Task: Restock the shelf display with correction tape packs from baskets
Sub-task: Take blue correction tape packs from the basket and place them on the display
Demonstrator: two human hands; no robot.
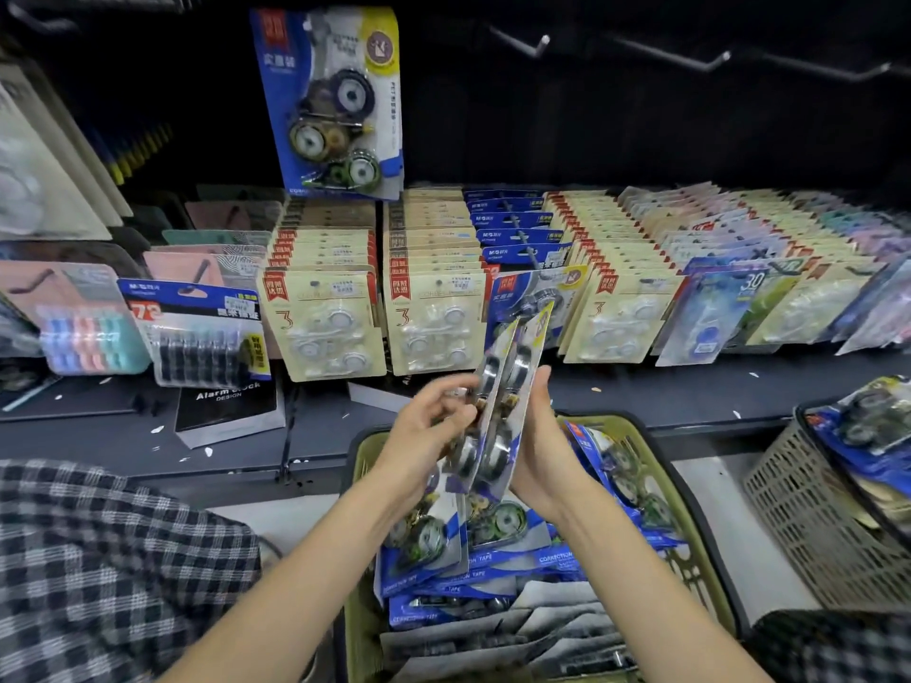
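Both hands up over the olive basket, holding two correction tape packs edge-on to the camera, cards standing roughly upright and tilted right, blister sides facing each other.

Left hand: fingers curled round the left edge of the left pack, thumb side toward the camera. Right hand: palm flat against the back of the right pack, thumb up along the card, fingers wrapped behind (tips hidden by the card). So both are grasping the packs.

The basket below is filled with more blue-carded packs lying flat and overlapping, "CORRECTION TAPE" readable on several lower edges. Grey card backs sit toward the near end.

A second, grey mesh basket at right also holds blue packs, heaped at its top.

Shelf behind: rows of hanging packs on pegs. Cream "3" packs in two columns at centre-left, another cream column to the right of a blue row. The held packs' top edge overlaps the front pack of that blue row in view (cannot tell if touching). One matching blue pack hangs higher up. Bare pegs at top right.

Plaid sleeve at lower left.
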